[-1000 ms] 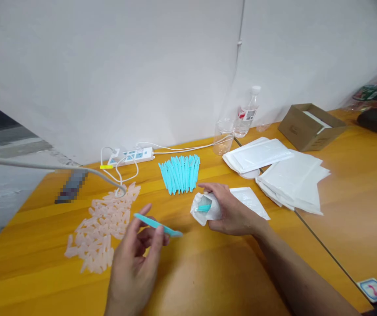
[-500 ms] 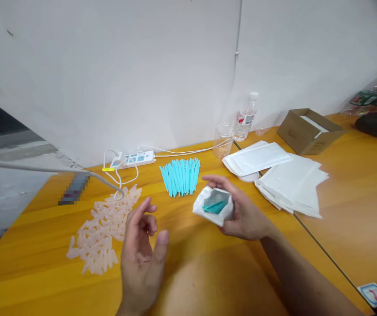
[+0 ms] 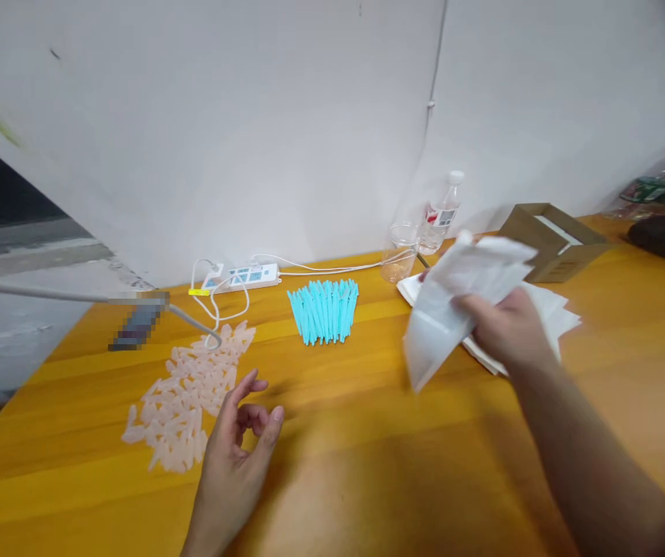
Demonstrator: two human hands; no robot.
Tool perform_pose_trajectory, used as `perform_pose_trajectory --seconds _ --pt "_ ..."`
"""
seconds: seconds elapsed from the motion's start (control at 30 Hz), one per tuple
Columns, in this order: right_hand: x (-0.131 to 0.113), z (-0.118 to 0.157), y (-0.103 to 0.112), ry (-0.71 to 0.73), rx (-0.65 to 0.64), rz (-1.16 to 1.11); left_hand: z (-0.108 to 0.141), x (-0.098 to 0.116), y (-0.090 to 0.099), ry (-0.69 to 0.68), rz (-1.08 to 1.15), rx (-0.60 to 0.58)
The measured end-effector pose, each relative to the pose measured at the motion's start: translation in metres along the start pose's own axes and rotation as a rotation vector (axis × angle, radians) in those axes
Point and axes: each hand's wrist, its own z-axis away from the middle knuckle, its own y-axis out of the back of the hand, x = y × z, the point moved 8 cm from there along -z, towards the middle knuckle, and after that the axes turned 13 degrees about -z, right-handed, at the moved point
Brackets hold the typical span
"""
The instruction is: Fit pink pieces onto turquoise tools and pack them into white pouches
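My right hand (image 3: pixel 503 325) grips a white pouch (image 3: pixel 445 313), tilted and partly blurred, over the stack of flat white bags (image 3: pixel 553 317) on the right. What lies inside the pouch is hidden from this side. Over the table's left-centre, my left hand (image 3: pixel 240 445) is open and holds nothing, fingers curved and thumb apart. Just beyond it spreads a pile of pale pink, translucent pointed pieces (image 3: pixel 187 398). A row of turquoise pen-like sticks (image 3: pixel 324 311) lies side by side in the middle of the table.
Along the wall sit a power strip (image 3: pixel 254 275) with white cables, a clear plastic cup (image 3: pixel 399 255), a water bottle (image 3: pixel 440 216) and an open cardboard box (image 3: pixel 553 240). A dark pixelated object (image 3: pixel 138 325) lies at left. A thick cable (image 3: pixel 77 292) crosses the left side.
My right hand has carried the pouch right and tipped it, so its opening with the turquoise contents no longer faces me. My left hand has shifted slightly left and down.
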Motion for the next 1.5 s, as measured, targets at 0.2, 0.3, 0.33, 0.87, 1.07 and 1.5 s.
perform_pose_trajectory --seconds 0.2,0.3,0.33,0.87,1.07,1.5 --pt "0.004 -0.088 0.018 0.274 -0.173 0.571 0.002 -0.002 0.001 -0.066 -0.144 -0.069" --pt "0.097 -0.08 -0.007 0.021 -0.637 0.96 0.003 -0.009 0.009 -0.089 -0.22 -0.071" --pt "0.122 -0.074 -0.007 -0.043 -0.69 0.989 0.003 -0.012 0.015 -0.089 -0.247 -0.063" --pt "0.089 0.001 -0.112 -0.3 -0.361 0.383 0.007 -0.102 0.09 -0.115 -0.812 -0.063" --pt "0.132 -0.012 -0.164 -0.423 -0.305 0.407 -0.003 -0.086 0.075 -0.254 -0.95 -0.075" --pt "0.127 -0.004 -0.156 -0.49 -0.338 0.026 -0.018 -0.095 0.073 -0.274 -0.887 -0.195"
